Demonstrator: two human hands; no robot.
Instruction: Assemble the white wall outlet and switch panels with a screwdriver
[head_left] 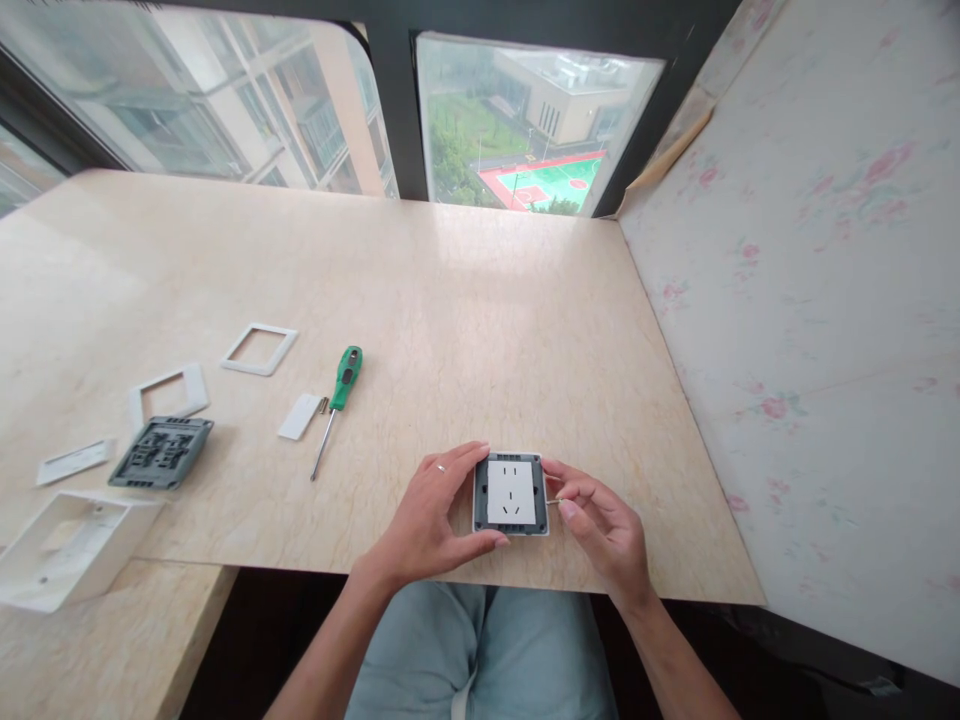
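Along the top of the frame runs a dark window frame (394, 110) with 3 panes, the leftmost cut off by the picture's edge. Through the large pane at upper left shows a tall building (217, 90), tilted in the view. Through the pane at upper centre appear 1 low pale building (574, 110), a green lawn (472, 122), trees (450, 175) and a red-and-green sports court (559, 182). A white wall (825, 300) with pink flowers (775, 407) fills the right side; a brown strip (671, 150) peels at its upper left corner. A beige marbled tabletop (525, 320) spans the middle.
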